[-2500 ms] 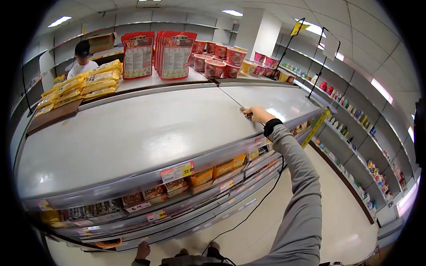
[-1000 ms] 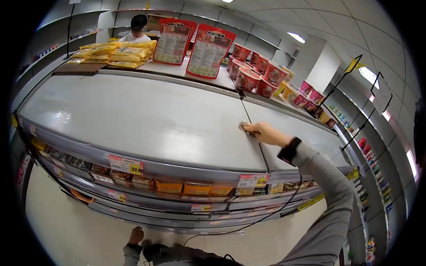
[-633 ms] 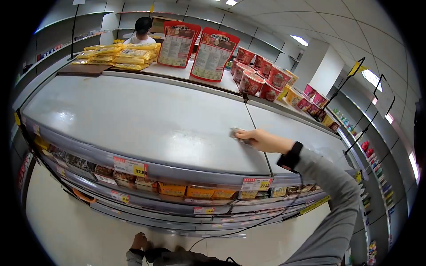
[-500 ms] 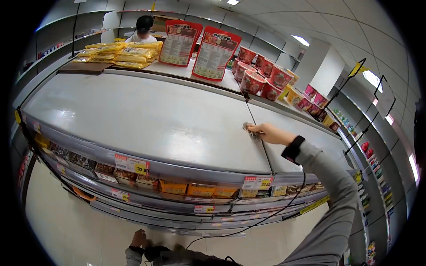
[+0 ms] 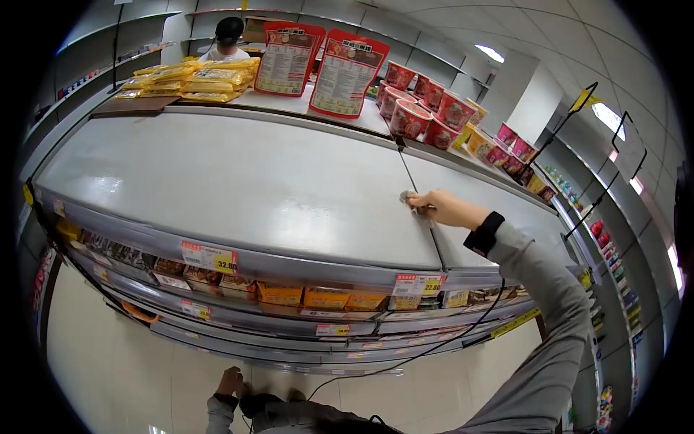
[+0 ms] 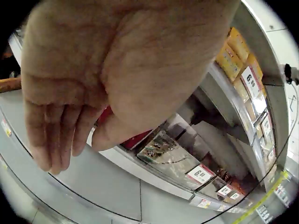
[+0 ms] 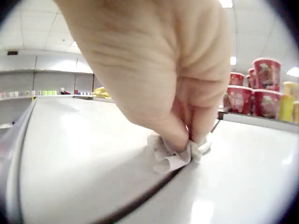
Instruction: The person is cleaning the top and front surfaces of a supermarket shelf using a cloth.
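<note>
My right hand (image 5: 448,208) pinches a crumpled greyish-white cloth (image 5: 413,201) against the white shelf top (image 5: 238,173), near the seam between two panels. In the right wrist view, the cloth (image 7: 170,156) is bunched under the fingertips of my right hand (image 7: 159,65) and lies over the dark seam (image 7: 140,198). My left hand (image 5: 230,381) hangs low in front of the shelf unit, holding nothing. The left wrist view has the palm of my left hand (image 6: 126,60) with its fingers loosely extended, near packets on a lower shelf.
Red pouches (image 5: 348,72), yellow packets (image 5: 195,78) and red tubs (image 5: 410,119) stand along the back ledge. Behind it is a person in a black cap (image 5: 229,32). A black cable (image 5: 405,362) hangs before the lower shelves. Stocked shelves line the right side.
Since the earliest frame, the view has swung to the right. In the last half second, my right hand has shifted slightly right with the cloth, after reaching further left just before. My left hand stays low.
</note>
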`<move>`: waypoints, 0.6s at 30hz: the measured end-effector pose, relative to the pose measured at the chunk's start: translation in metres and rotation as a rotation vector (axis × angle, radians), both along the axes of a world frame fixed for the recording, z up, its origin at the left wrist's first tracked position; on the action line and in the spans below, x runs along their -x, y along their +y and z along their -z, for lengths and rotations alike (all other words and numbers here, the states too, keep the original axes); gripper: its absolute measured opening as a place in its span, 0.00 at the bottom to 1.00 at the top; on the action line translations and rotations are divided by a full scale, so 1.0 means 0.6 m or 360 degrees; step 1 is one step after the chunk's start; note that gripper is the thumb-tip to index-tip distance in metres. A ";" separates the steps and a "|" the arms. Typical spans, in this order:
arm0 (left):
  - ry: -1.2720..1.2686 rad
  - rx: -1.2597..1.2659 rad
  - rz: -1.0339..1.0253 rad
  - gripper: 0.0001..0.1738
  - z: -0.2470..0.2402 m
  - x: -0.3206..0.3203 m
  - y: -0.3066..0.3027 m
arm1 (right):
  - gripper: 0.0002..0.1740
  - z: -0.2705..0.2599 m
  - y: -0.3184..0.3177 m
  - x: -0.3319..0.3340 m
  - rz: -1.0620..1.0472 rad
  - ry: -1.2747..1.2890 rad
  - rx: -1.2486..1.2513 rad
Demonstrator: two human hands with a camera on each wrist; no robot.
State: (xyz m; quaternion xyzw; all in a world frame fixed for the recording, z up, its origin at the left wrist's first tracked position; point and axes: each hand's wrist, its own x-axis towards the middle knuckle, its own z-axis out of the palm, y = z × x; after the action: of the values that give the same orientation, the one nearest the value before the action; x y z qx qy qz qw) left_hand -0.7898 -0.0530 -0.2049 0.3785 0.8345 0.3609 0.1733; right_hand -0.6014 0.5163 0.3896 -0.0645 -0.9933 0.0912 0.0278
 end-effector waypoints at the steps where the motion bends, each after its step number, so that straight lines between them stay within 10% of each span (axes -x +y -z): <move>1: 0.0006 -0.0004 -0.0012 0.13 -0.001 0.002 0.000 | 0.18 -0.001 0.008 0.018 -0.0012 0.0006 -0.0004; 18: -0.0173 0.0251 -0.0106 0.15 -0.027 -0.016 0.031 | 0.19 -0.010 -0.006 0.109 0.0125 -0.0176 -0.0232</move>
State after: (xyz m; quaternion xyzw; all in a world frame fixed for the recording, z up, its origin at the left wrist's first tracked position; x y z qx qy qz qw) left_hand -0.7800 -0.0345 -0.1888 0.3157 0.8618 0.3197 0.2355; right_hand -0.6669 0.5127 0.3956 -0.1062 -0.9941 0.0140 -0.0188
